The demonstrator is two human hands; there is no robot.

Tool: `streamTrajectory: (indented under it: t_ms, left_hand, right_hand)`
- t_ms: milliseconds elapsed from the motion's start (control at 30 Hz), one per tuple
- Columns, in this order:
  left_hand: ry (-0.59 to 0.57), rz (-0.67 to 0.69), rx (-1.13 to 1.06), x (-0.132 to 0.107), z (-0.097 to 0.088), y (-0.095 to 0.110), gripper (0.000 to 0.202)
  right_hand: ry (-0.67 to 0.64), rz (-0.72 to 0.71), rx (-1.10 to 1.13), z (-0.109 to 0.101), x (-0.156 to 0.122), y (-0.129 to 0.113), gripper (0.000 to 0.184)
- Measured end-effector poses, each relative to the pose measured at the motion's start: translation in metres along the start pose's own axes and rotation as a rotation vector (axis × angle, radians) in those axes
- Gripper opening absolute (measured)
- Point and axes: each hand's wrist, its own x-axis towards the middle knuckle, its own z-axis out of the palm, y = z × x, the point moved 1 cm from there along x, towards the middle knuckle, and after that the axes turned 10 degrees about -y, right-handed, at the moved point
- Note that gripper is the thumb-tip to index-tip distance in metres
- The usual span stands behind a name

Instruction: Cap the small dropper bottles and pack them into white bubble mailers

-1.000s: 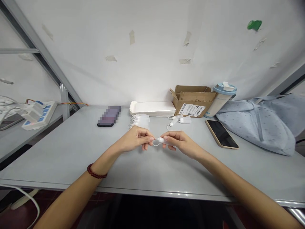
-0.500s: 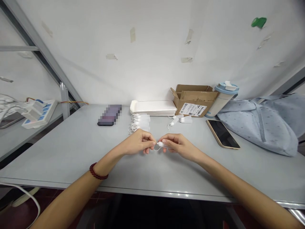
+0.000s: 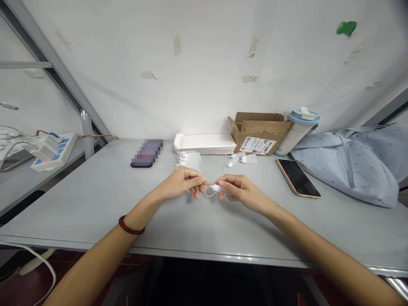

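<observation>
My right hand point(image 3: 239, 189) pinches a small translucent squeeze bottle point(image 3: 216, 187) by its body, its white neck pointing left. A thin white cord point(image 3: 208, 195) hangs in a loop from the neck. The fingertips of my left hand point(image 3: 188, 182) are closed at the cord's end, just left of the bottle's narrow tip; what exactly they pinch is too small to make out. Behind my left hand lies a row of similar bottles point(image 3: 189, 158) with cords. Beyond my right hand, several more loose bottles point(image 3: 234, 161) rest on the grey table point(image 3: 204, 233).
At the back stand a stack of white trays point(image 3: 207, 144), an open cardboard box point(image 3: 259, 134) and a blue-lidded tumbler point(image 3: 295, 131). A phone point(image 3: 298, 178) and a light-blue cloth bag point(image 3: 347, 165) lie right. Another phone point(image 3: 146, 154) lies left, a power strip point(image 3: 55, 151) further left.
My left fingertips have drawn slightly left and up, away from the bottle's tip. The cord loop shows more openly. My right hand keeps the bottle, shifted a little right and up.
</observation>
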Motion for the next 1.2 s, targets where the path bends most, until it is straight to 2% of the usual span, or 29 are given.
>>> streamTrajectory:
  t_ms: [300,467,733,867,900,967,1067,1200]
  left_hand:
    - [0.011,-0.023,0.010,0.001,0.006,-0.001,0.019]
    - [0.038,-0.021,0.029,0.001,0.012,-0.004,0.019]
    - [0.016,-0.060,0.013,0.005,0.012,-0.007,0.018]
    - [0.044,-0.052,0.052,-0.002,-0.006,0.002,0.020]
    - [0.092,-0.049,0.061,-0.006,-0.014,0.004,0.021]
    - [0.260,-0.034,0.067,-0.016,-0.033,0.007,0.021]
    - [0.387,-0.064,0.067,-0.030,-0.058,0.007,0.021]
    - [0.350,-0.173,0.088,-0.033,-0.069,0.000,0.023]
  right_hand:
    - [0.013,0.003,-0.020,0.002,0.000,0.001,0.034]
    - [0.014,0.021,-0.049,0.006,-0.001,0.003,0.034]
    - [0.013,0.054,-0.076,0.011,0.001,0.006,0.035]
    - [0.057,0.001,-0.169,0.008,0.002,0.007,0.035]
    - [0.097,-0.025,-0.220,0.005,0.002,0.008,0.035]
    - [0.208,-0.072,-0.337,-0.006,0.003,0.013,0.037]
    - [0.378,-0.068,-0.606,-0.026,0.005,0.024,0.040]
    - [0.395,0.011,-0.902,-0.047,0.010,0.040,0.046]
